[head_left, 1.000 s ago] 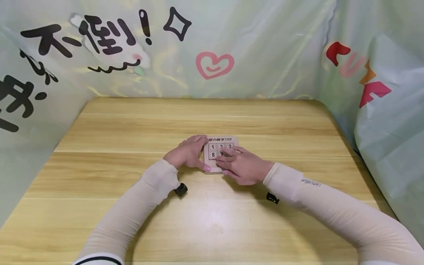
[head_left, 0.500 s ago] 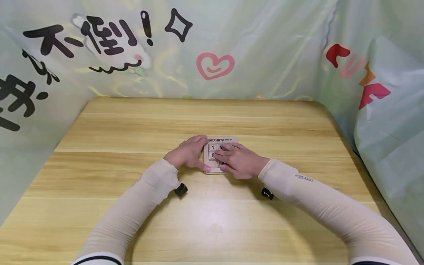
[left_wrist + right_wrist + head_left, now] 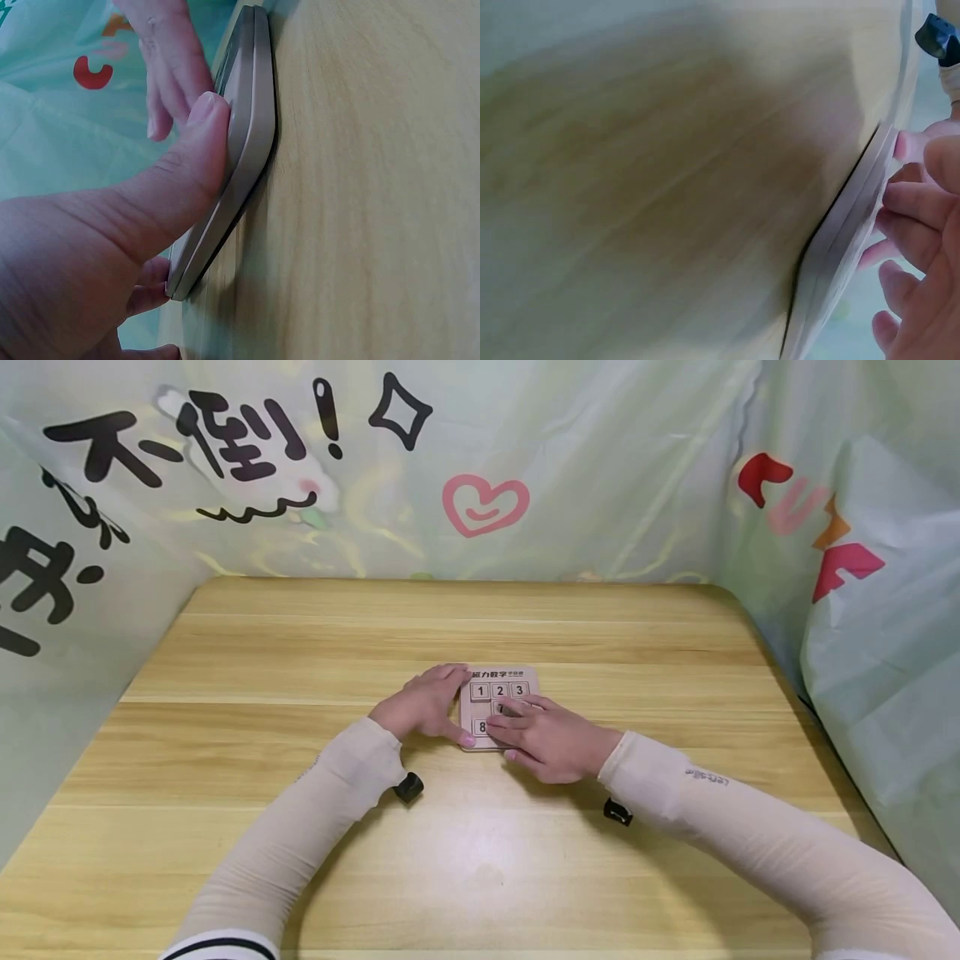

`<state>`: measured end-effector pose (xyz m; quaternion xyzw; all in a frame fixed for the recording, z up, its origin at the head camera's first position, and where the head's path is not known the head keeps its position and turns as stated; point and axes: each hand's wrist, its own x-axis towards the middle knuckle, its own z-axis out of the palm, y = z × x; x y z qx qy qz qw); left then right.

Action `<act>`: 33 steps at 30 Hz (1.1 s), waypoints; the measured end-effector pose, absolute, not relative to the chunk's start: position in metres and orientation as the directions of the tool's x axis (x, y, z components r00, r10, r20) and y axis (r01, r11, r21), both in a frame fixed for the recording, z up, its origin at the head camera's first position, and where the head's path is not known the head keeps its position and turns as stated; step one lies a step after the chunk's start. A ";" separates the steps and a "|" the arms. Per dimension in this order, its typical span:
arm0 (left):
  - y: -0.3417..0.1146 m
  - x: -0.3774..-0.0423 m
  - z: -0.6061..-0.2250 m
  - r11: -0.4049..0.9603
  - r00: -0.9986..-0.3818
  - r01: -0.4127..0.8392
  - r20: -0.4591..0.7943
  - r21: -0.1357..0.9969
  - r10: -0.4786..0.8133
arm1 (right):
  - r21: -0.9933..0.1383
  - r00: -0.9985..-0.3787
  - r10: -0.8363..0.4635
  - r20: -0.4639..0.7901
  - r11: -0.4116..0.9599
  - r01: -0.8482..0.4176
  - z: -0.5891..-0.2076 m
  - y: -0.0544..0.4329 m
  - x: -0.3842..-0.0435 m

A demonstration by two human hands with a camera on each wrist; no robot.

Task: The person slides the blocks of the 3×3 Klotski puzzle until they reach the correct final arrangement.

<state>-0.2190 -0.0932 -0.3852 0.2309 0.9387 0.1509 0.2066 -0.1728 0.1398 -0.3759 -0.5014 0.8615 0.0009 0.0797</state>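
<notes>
A flat, pale number sliding puzzle lies on the wooden table. Tiles 1, 2 and 3 form its top row, tile 7 shows below the 2, and tile 8 sits at the lower left. My left hand grips the puzzle's left side, thumb at the near corner and fingers at the far one. My right hand reaches over from the right, fingers extended, fingertips on the tiles beside the 8. It hides the tiles at the lower right. In the right wrist view, the puzzle's edge runs along the fingertips.
The wooden table spreads around the puzzle on all sides. A printed pale green curtain hangs behind it and along both sides. Black wrist cameras hang under both sleeves, one by the left wrist, another by the right wrist.
Tile 8 has slid down from the left of the second row to the bottom row. My right hand went left and up, then back right and down. The left hand stays in place.
</notes>
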 end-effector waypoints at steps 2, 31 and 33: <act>-0.093 -0.219 -0.385 0.848 -0.809 0.368 -0.319 0.381 0.494 | -0.081 -0.499 -0.857 -0.130 0.511 -0.856 -0.378 0.144 -0.172; -0.092 -0.220 -0.386 0.851 -0.813 0.354 -0.321 0.389 0.485 | -0.092 -0.535 -0.841 -0.086 0.541 -0.836 -0.386 0.165 -0.187; -0.092 -0.220 -0.386 0.849 -0.812 0.358 -0.320 0.388 0.488 | -0.097 -0.530 -0.844 -0.085 0.536 -0.839 -0.387 0.162 -0.187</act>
